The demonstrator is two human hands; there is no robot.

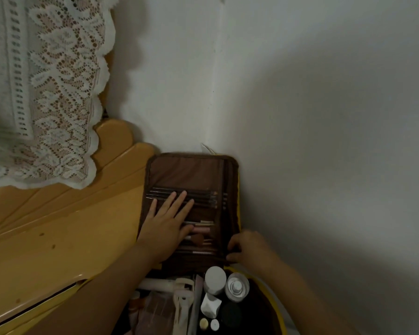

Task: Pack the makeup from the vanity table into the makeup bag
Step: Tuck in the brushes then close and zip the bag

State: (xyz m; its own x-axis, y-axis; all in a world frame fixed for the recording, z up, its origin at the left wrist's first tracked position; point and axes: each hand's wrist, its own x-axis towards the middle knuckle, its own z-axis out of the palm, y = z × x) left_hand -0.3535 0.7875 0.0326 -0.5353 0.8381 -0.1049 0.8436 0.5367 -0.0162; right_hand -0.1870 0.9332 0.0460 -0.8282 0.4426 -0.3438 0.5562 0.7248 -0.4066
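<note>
The makeup bag (191, 170) lies open on the wooden vanity table (65, 228), its brown lid flat against the wall corner. Several brushes and pencils (203, 197) sit in the lid's loops. My left hand (167, 226) rests flat on them with straight fingers. My right hand (249, 250) pinches the lid's lower right edge, fingers curled. The bag's lower compartment (257, 310), yellow-rimmed, holds a white jar (214, 280), a clear bottle (237, 286), a white sponge (211, 308), a dark round puff (230, 315) and pale tools (184, 301).
A lace cloth (49, 93) hangs over the mirror frame at the left. White walls (300, 117) meet in a corner right behind the bag. The table's front edge (34, 308) runs at the lower left.
</note>
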